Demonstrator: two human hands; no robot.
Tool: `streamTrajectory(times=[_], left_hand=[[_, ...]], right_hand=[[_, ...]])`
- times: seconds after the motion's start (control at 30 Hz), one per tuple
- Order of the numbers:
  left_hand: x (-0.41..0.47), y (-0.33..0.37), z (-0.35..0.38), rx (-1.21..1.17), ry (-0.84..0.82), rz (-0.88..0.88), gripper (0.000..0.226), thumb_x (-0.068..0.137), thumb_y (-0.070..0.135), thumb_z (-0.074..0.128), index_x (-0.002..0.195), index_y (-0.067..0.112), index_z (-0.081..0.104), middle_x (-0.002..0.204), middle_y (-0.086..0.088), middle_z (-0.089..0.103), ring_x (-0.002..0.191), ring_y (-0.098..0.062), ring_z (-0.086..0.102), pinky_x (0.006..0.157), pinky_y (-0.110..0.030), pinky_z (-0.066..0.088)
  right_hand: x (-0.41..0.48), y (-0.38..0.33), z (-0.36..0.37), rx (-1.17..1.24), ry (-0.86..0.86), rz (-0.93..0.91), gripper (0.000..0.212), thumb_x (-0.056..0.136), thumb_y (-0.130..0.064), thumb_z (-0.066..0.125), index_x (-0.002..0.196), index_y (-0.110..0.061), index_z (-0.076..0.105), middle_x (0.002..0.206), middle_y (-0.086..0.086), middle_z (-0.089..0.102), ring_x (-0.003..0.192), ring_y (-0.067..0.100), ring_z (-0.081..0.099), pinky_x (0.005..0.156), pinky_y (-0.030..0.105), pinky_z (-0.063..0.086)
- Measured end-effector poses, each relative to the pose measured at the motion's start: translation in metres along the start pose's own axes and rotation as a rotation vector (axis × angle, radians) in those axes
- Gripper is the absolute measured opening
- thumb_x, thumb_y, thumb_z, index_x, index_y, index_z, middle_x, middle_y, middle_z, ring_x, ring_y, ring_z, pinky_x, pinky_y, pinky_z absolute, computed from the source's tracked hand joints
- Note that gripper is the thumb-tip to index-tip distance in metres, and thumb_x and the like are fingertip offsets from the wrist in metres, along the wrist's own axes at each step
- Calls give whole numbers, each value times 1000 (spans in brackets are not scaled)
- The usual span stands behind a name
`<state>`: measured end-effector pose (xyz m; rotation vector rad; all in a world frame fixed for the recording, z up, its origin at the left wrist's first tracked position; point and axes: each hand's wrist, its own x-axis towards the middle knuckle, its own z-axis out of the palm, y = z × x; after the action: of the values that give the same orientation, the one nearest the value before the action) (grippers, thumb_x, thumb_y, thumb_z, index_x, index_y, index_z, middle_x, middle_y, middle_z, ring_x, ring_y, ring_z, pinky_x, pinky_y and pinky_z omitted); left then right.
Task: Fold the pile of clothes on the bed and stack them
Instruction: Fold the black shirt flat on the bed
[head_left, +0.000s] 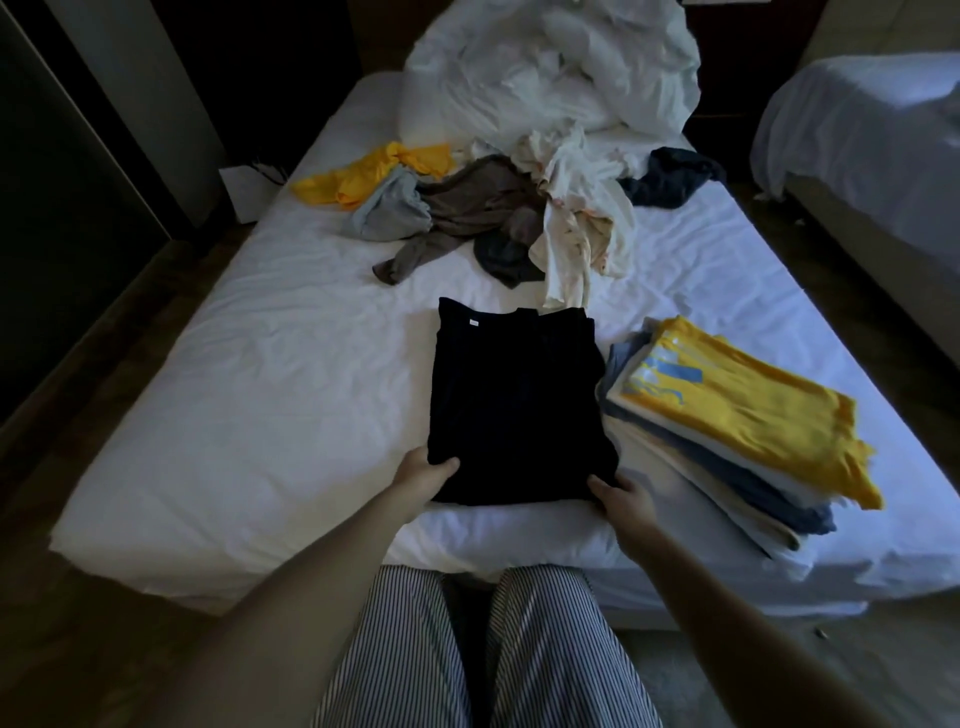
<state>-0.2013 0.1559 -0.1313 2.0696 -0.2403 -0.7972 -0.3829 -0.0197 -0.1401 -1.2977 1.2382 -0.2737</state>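
A folded black garment (514, 400) lies flat on the white bed (249, 395) right in front of me. My left hand (423, 475) grips its near left corner, thumb on top. My right hand (621, 501) grips its near right corner the same way. To the right stands a stack of folded clothes (727, 431) with a yellow printed shirt on top. Farther back lies the unfolded pile (498, 213): yellow, grey, brown, cream and dark blue pieces tangled together.
A crumpled white duvet (556, 73) fills the head of the bed. A second bed (872, 150) stands at the right across a narrow gap. A white box (244, 182) sits on the floor at the left. My striped trousers press against the bed's foot.
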Motion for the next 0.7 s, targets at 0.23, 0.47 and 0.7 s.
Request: streamTrajectory(times=[0.23, 0.47, 0.7], left_hand=[[-25, -25, -31, -149, -166, -109, 40, 94, 17, 58, 132, 10, 51, 128, -6, 58, 113, -21, 55, 93, -32, 47], [-30, -27, -29, 446, 237, 182, 51, 80, 27, 70, 121, 9, 45, 118, -10, 51, 107, -28, 54, 81, -35, 48], [-14, 20, -2, 321, -74, 44, 63, 86, 36, 63, 135, 8, 37, 130, -11, 44, 120, -30, 48, 94, -36, 45]], right_hand=[[-18, 10, -4, 25, -177, 197, 33, 92, -4, 54, 123, 8, 48, 98, 17, 57, 77, 24, 57, 65, 27, 53], [-28, 6, 10, -491, -91, -28, 28, 84, -2, 58, 103, -6, 38, 82, 8, 46, 70, 19, 50, 58, 25, 44], [-36, -9, 6, -1176, -51, -583, 65, 84, -33, 61, 140, -25, 30, 139, 8, 27, 131, 29, 27, 106, 38, 23]])
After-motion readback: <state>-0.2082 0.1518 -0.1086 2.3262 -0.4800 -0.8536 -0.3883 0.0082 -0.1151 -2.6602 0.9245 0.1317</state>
